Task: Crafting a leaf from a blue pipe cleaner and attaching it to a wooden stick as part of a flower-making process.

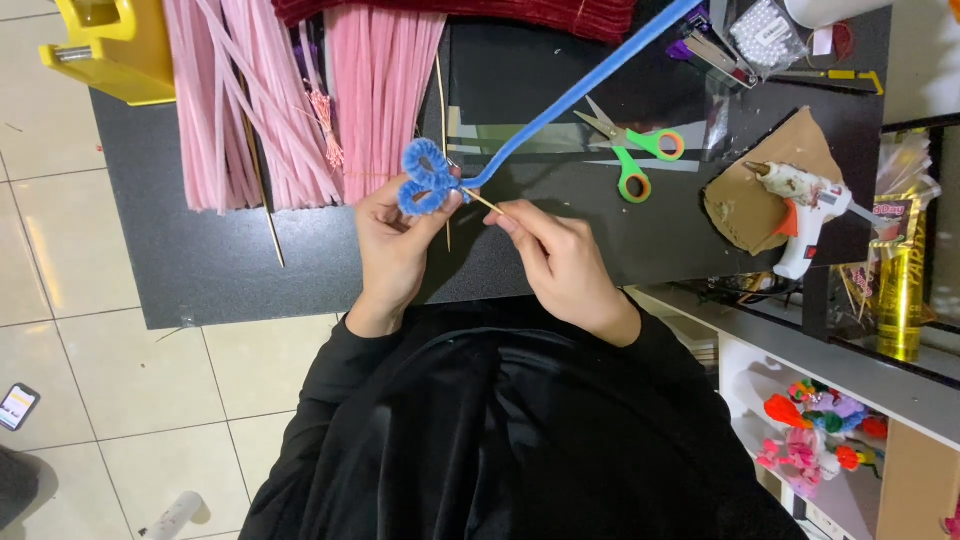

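Two bare hands meet over the near edge of a dark grey table (200, 280) in the head view; the left hand (392, 250) pinches, between thumb and fingers, two fuzzy blue loops (425, 178) already curled from a long blue chenille stem (580, 95); the right hand (560, 262) closes its fingertips on a thin pale wooden stick (482, 201) whose far end meets the loops. The uncurled length of the stem runs up and to the right, well clear of the table, to the top of the frame; judged from this, two loops are formed and most of the stem is left straight, so the shaping seems at an early stage. Bundles of pink chenille stems (290, 100) lie on the table beyond the left hand; green-and-orange-handled scissors (630, 150) lie beyond the right hand, apart from it; a white glue gun with an orange trigger (805, 205) rests on a piece of brown cardboard (760, 200) farther right. A yellow plastic tool (110, 45) sits at the table's far left corner.
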